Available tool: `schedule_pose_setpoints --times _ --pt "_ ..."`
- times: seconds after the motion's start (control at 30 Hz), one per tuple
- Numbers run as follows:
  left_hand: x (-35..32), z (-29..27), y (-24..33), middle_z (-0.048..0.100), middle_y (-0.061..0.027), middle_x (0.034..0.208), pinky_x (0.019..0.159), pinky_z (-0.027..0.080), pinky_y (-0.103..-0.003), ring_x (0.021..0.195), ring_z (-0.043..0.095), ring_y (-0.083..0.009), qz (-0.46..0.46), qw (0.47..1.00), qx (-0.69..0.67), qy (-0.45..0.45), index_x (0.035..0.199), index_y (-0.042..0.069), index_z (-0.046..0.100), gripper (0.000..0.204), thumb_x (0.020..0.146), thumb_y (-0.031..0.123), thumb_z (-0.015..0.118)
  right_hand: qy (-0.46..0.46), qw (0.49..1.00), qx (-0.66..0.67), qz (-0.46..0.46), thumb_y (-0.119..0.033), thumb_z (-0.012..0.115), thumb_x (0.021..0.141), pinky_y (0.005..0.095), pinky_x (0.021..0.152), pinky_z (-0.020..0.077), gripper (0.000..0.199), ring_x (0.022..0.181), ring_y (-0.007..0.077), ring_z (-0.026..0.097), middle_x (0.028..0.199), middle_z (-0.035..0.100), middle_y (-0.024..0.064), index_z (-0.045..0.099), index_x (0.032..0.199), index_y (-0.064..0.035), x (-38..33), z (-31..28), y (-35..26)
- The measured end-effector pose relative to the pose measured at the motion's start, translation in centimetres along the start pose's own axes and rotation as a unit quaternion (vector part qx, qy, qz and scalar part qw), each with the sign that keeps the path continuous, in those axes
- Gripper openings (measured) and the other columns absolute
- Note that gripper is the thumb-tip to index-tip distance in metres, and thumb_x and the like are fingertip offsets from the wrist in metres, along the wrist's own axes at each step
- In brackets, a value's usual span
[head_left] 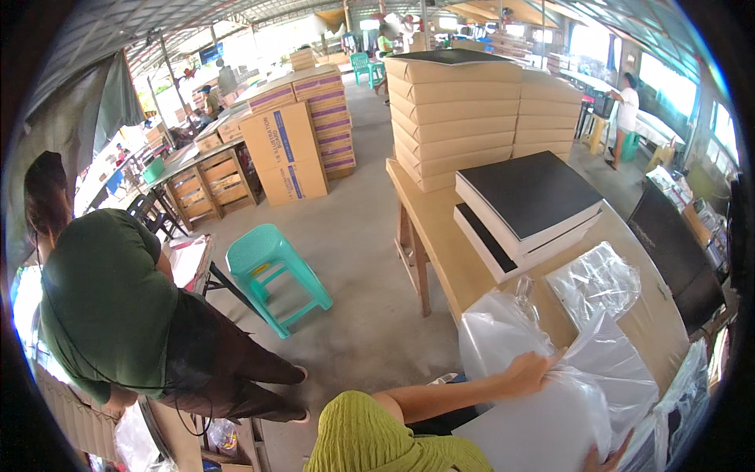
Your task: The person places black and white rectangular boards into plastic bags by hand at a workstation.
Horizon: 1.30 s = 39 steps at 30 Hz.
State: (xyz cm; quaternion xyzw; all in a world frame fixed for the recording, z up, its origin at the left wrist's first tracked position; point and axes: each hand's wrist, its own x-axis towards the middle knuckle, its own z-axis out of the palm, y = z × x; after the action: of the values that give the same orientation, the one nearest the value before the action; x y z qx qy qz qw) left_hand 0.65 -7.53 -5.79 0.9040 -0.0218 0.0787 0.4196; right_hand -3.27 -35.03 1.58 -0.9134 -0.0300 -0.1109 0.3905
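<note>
My left hand (pixel 528 374) is closed on a clear plastic bag (pixel 605 354), its fingers gathering the film near the bag's upper edge. At the lower edge of the view, my right hand (pixel 604 459) shows only in part, its fingers on the lower part of the same plastic. A pale flat surface lies under the film; I cannot tell if it is a sheet inside. Just beyond, a clear-wrapped flat pack (pixel 595 283) rests on the wooden table (pixel 440 236). Behind that pack lies a stack of thick white boards with black tops (pixel 528 193).
Tall stacks of brown paper-wrapped packs (pixel 456 118) stand at the table's far end. A green plastic stool (pixel 275 267) is on the floor to the left. A person in a dark green shirt (pixel 110 307) bends at far left. Cardboard cartons (pixel 285 153) stand farther back.
</note>
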Motion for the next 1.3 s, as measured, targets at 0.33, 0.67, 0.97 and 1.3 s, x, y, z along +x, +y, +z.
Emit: schedule_pose_setpoints --times 0.33,0.67,0.97,1.3 --pt "-6.4 -1.8 -1.9 0.063 -0.0252 0.076 0.062 0.053 -0.043 0.066 0.066 -0.0363 0.030 0.990 0.113 -0.081 0.143 0.000 0.032 0.077 0.069 -0.009 0.051 -0.085 0.980 -0.182 0.000 -0.006 0.039 0.089 0.0398 0.080 0.0506 0.044 0.085 0.0263 0.064 0.111 0.066 0.0178 0.058 0.129 -0.0092 -5.9 0.8 3.7" --pt "-11.0 -2.7 -2.0 0.062 -0.0255 0.098 0.071 0.052 -0.045 0.082 0.065 -0.0384 -0.028 0.994 0.049 -0.095 0.147 0.007 0.026 0.076 0.075 -0.006 0.047 -0.210 0.951 -0.224 0.041 -0.006 0.046 0.078 0.0388 0.056 0.0486 0.058 0.061 0.0269 0.058 0.095 0.068 0.0210 0.053 0.135 -0.0151 -10.7 -2.3 6.5" --pt "-14.8 -7.4 -0.7 0.061 -0.0215 0.098 0.076 0.049 -0.039 0.080 0.061 -0.0354 0.020 0.952 -0.081 -0.295 0.150 0.021 0.023 0.067 0.091 0.015 0.055 -0.246 0.963 -0.009 0.112 0.005 0.051 0.080 0.0341 0.102 0.0399 0.043 0.124 0.0277 0.051 0.130 0.057 0.0190 0.064 0.120 -0.0027 -11.7 -4.5 2.2" --pt "-9.1 -0.7 2.6 0.062 -0.0072 0.077 0.057 0.051 -0.031 0.062 0.059 -0.0225 0.205 0.963 -0.041 -0.172 0.130 0.017 0.058 0.050 0.081 0.008 0.070 0.071 0.989 0.057 0.116 0.018 0.049 0.066 0.0246 0.051 0.0403 0.047 0.061 0.0130 0.055 0.082 0.064 0.0086 0.075 0.096 -0.0070 -9.4 -8.1 4.3"
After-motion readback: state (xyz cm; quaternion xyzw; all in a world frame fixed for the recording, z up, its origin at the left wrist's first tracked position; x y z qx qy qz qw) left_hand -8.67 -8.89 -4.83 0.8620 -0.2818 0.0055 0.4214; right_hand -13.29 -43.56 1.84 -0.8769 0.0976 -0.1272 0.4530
